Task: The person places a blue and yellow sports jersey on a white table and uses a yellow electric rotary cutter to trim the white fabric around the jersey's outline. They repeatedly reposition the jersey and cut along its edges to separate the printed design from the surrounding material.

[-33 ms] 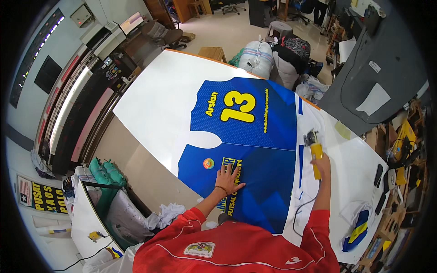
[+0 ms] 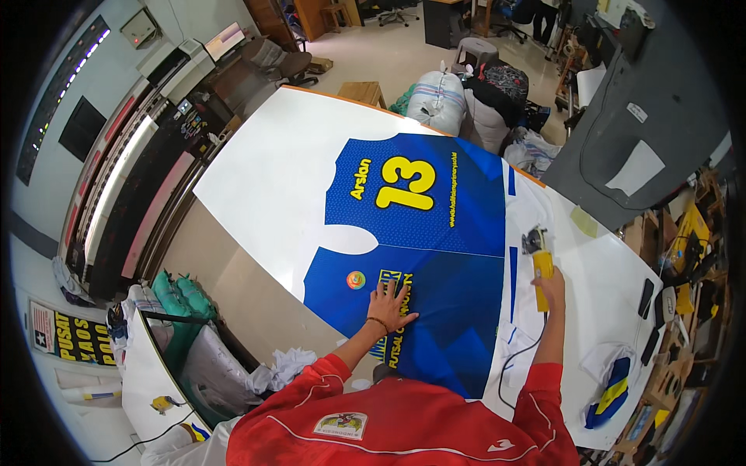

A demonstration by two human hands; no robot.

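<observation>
Two blue jersey pieces lie flat on the white table: a back piece point(image 2: 478, 182) with a yellow number, and a front piece point(image 2: 454, 318) with a round badge and yellow lettering. My left hand point(image 2: 390, 305) rests spread on the front piece, across its lettering. To the right of the pieces, my right hand point(image 2: 550, 286) grips the yellow body of a corded electric fabric cutter point(image 2: 543, 262). Its metal head points away from me, apart from the blue edges. Narrow blue slivers point(image 2: 513, 276) on white offcut lie between the pieces and the cutter.
The cutter's black cord point(image 2: 503, 378) loops over the table's near right part. A blue, yellow and white cloth scrap point(image 2: 610, 394) lies at the right edge, near dark flat objects point(image 2: 646, 299). Stuffed sacks point(image 2: 437, 101) stand beyond the far edge; a large printer point(image 2: 128, 175) is at left.
My right hand and the cutter have shifted slightly to the right and toward me, away from the blue pieces. My left hand has stayed in place.
</observation>
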